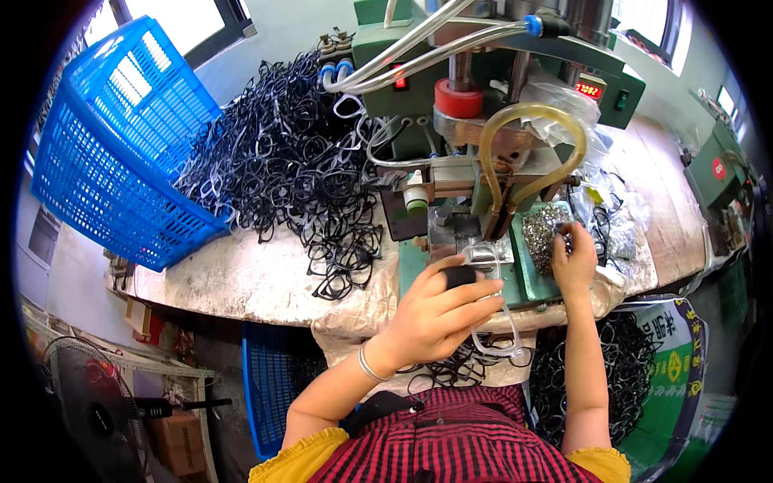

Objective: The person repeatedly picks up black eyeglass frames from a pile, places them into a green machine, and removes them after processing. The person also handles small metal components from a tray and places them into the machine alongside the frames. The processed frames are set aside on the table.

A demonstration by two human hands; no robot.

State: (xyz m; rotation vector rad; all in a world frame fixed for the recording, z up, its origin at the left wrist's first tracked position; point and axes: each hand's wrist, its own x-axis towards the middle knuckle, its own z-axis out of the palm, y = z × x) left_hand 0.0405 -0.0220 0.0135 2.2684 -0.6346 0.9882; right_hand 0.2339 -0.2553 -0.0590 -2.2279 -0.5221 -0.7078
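Observation:
My left hand (439, 310), with a black cover on one finger and a bracelet at the wrist, grips a clear eyeglass frame (507, 350) just in front of the green press (483, 173). One part of the frame reaches up by the metal fixture (467, 229); another hangs toward my lap. Over a green tray (531, 282) to the right, my right hand (575, 262) has its fingertips pinched at a heap of tiny shiny metal parts (541, 233). What lies between those fingertips is too small to make out.
A big pile of dark eyeglass frames (282, 153) covers the table's left, spilling by a tipped blue basket (121, 161). More dark frames fill a sack (596, 362) at lower right. Below left are another blue basket (266, 386) and a fan (93, 410). Hoses loop round the press.

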